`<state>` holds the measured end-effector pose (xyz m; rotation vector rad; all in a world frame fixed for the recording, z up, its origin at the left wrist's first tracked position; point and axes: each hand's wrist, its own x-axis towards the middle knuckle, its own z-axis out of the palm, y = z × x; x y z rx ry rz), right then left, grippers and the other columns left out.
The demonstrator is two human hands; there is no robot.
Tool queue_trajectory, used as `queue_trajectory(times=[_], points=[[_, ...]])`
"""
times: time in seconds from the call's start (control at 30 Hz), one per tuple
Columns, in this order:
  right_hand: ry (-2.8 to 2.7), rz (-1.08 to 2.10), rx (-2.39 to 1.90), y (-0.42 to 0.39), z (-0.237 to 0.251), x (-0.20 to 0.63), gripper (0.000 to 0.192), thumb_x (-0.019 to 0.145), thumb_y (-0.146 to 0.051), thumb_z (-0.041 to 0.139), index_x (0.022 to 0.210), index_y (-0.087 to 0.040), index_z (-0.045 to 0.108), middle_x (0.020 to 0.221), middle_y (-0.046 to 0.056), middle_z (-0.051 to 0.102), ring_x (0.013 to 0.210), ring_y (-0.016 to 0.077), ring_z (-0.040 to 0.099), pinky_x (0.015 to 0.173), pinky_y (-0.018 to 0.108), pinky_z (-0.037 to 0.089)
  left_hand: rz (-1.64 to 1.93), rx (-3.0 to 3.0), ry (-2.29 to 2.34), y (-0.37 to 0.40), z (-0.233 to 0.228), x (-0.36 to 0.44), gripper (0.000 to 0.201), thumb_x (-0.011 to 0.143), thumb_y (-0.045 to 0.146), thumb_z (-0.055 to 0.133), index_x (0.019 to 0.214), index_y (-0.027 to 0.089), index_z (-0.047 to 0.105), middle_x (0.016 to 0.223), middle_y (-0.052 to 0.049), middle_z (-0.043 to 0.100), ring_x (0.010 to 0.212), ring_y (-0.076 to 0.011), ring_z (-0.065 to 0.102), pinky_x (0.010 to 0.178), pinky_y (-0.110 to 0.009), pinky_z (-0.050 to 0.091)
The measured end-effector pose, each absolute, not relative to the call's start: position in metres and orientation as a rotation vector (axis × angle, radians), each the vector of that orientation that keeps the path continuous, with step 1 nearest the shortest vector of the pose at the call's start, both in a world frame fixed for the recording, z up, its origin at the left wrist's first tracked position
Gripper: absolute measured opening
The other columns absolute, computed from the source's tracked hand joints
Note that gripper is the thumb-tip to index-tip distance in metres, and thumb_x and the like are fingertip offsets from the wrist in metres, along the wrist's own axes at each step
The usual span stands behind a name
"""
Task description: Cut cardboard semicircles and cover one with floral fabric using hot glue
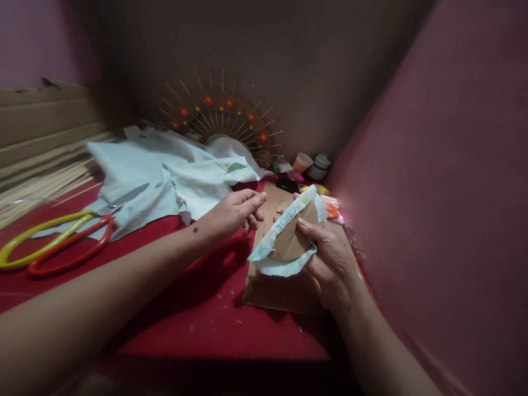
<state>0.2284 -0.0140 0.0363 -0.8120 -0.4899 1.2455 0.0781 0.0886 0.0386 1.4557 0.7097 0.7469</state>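
Note:
My right hand [330, 256] is closed on a rounded cardboard piece [291, 237], its thumb pressed on the bare brown face. Pale blue-green patterned fabric wraps the back of this piece, and one edge of it [284, 220] is folded over the front in a gathered strip. Lower down, the fabric hangs loose past the cardboard. To the left, apart from the piece, my left hand [246, 210] has thumb and forefinger pinched together; anything between them is too small to make out. The other left fingers are curled.
Large scissors [68, 236] with yellow and red handles lie at left, against crumpled pale fabric [144, 170]. A cardboard sheet [274, 291] rests under my hands on the red tabletop [198, 330]. Behind stand a flowered stick fan [223, 113] and small cups [303, 161]. A pink wall [445, 181] bounds the right.

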Motion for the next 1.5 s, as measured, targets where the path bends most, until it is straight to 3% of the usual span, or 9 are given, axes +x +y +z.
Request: queue_trajectory(times=[0.23, 0.47, 0.67, 1.0, 1.5], points=[[-0.447, 1.294, -0.838, -0.012, 0.031, 0.230, 0.033, 0.066, -0.002, 0.071, 0.097, -0.016, 0.071, 0.073, 0.003, 0.076, 0.076, 0.0244, 0.075, 0.089, 0.047, 0.060, 0.795, 1.334, 0.664, 0.088, 0.036, 0.076, 0.015, 0.090, 0.031, 0.055, 0.088, 0.016, 0.058, 0.055, 0.007, 0.038, 0.042, -0.0051, 0.035, 0.040, -0.018, 0.031], [-0.474, 1.451, -0.828, -0.013, 0.026, 0.225, 0.027, 0.066, -0.005, 0.074, 0.091, -0.013, 0.070, 0.072, 0.005, 0.075, 0.084, 0.0253, 0.074, 0.089, 0.042, 0.059, 0.848, 1.513, 0.655, 0.084, 0.041, 0.074, 0.027, 0.079, 0.037, 0.069, 0.095, 0.016, 0.063, 0.063, 0.003, 0.056, 0.051, -0.0091, 0.048, 0.047, -0.022, 0.037], [-0.549, 1.569, -0.755, -0.016, 0.027, 0.215, 0.028, 0.067, -0.006, 0.074, 0.093, -0.012, 0.070, 0.073, 0.002, 0.075, 0.065, 0.0168, 0.071, 0.082, 0.035, 0.060, 0.802, 1.562, 0.652, 0.084, 0.045, 0.073, 0.038, 0.075, 0.044, 0.073, 0.098, 0.013, 0.071, 0.076, -0.001, 0.064, 0.061, -0.0105, 0.049, 0.058, -0.024, 0.040], [-0.602, 1.608, -0.768, -0.022, 0.027, 0.203, 0.017, 0.065, -0.009, 0.077, 0.080, -0.013, 0.070, 0.070, 0.000, 0.073, 0.060, 0.0096, 0.064, 0.066, 0.020, 0.053, 0.621, 1.306, 0.549, 0.081, 0.043, 0.070, 0.018, 0.074, 0.033, 0.079, 0.077, 0.016, 0.074, 0.071, 0.000, 0.065, 0.064, -0.0088, 0.054, 0.061, -0.020, 0.040], [-0.610, 1.639, -0.842, -0.021, 0.025, 0.202, 0.036, 0.055, -0.013, 0.086, 0.087, -0.016, 0.069, 0.070, -0.002, 0.069, 0.062, 0.0119, 0.062, 0.065, 0.025, 0.052, 0.705, 1.305, 0.580, 0.082, 0.045, 0.070, 0.012, 0.068, 0.027, 0.078, 0.073, 0.016, 0.076, 0.068, -0.002, 0.068, 0.063, -0.0116, 0.057, 0.063, -0.024, 0.041]])
